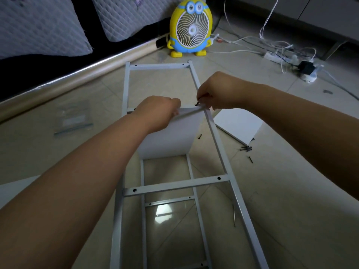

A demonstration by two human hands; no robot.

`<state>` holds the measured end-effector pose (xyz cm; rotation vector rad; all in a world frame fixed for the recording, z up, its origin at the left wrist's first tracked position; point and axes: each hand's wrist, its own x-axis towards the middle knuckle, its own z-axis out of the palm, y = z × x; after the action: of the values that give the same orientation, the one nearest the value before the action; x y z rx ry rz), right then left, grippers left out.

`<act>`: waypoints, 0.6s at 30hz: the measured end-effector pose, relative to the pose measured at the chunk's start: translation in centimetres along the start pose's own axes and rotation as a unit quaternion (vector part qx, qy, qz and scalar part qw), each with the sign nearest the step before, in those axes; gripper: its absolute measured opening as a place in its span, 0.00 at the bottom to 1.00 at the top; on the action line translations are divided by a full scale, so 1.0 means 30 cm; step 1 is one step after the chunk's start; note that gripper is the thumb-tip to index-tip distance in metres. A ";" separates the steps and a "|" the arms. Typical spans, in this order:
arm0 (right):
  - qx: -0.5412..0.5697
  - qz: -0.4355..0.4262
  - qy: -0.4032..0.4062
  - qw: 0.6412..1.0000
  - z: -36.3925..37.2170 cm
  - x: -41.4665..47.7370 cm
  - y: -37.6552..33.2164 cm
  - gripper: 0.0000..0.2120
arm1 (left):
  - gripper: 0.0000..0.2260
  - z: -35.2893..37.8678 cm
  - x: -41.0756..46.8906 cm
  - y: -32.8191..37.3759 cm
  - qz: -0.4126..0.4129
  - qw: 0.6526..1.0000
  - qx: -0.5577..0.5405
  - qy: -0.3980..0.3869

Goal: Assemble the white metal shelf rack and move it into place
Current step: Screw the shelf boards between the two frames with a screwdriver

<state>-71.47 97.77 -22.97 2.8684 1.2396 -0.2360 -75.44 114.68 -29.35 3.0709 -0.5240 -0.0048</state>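
A clear bag [73,121] lies flat on the floor [291,171] to my left. Something pale is inside it, but I cannot tell what.

Both my arms reach out in front of me, over the rack [221,158]. The rack lies on its side on the floor right below me, with its far end near the yellow fan [191,28]. One side, shaped like a ladder, is up on top. The other side is down on the floor under it. A white board [169,140] stands on its edge between the two sides.

My left hand [159,113] is palm down on the middle bar [191,111] of the top side. Its fingers curl over the bar and grip it, just above the top edge of the board.

My right hand [213,94] is close beside it, at the right end of the same bar. The wrist is bent and the fingers point down. My thumb and fingers pinch a small black screw [196,103]. The screw sits right at the bar, but I cannot tell if it is in a hole.

A little heap of screws [246,148] lies on the floor to my right. It is beside a spare board [239,123] that lies flat. One loose screw [200,136] lies near the standing board.
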 end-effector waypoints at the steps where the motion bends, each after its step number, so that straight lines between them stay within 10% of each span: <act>1: -0.020 0.000 -0.002 1.000 0.003 0.004 -0.002 0.12 | 0.08 0.001 0.000 0.001 -0.003 1.000 -0.004 -0.002; 18: -0.243 -0.053 -0.100 0.963 -0.029 0.030 -0.074 0.05 | 0.08 -0.018 -0.007 0.012 -0.020 1.000 -0.014 -0.014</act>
<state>-72.36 100.00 -22.14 2.3062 1.2111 -0.1832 -75.75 114.43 -28.81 3.0576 -0.4606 -0.0567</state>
